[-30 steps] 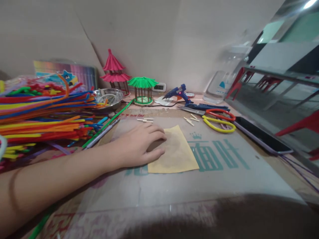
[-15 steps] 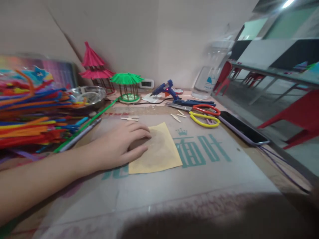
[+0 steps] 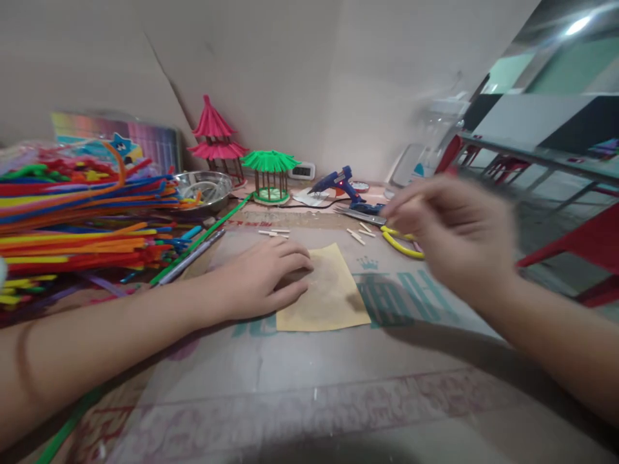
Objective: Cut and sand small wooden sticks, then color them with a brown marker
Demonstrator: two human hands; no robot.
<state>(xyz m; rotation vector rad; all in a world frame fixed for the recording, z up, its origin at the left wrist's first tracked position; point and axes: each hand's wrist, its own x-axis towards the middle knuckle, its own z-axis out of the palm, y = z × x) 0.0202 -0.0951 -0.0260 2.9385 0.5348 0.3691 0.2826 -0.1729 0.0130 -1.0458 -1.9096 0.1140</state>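
My left hand [image 3: 261, 277] lies palm down, fingers loosely spread, on the left edge of a tan sheet like sandpaper [image 3: 333, 299] on the cardboard-covered table [image 3: 309, 380]. My right hand [image 3: 454, 235] hovers in the air to the right of the sheet, blurred by motion. Its fingertips point left, above the yellow-handled scissors [image 3: 399, 248]. Whether it holds anything is unclear. Short pale wooden sticks [image 3: 273, 232] lie just beyond my left hand, and more sticks [image 3: 360, 233] lie near the scissors.
A big heap of coloured pipe cleaners [image 3: 72, 225] fills the left side, with a metal bowl [image 3: 206, 187] behind it. A pink pagoda model [image 3: 216, 138], a green pavilion model [image 3: 269, 174] and a blue glue gun [image 3: 338, 182] stand along the back wall. Red chairs [image 3: 594, 251] are off to the right.
My right hand has come into view from the right and now hovers over the scissors. My left hand stays on the tan sheet. The camera has swung a little.
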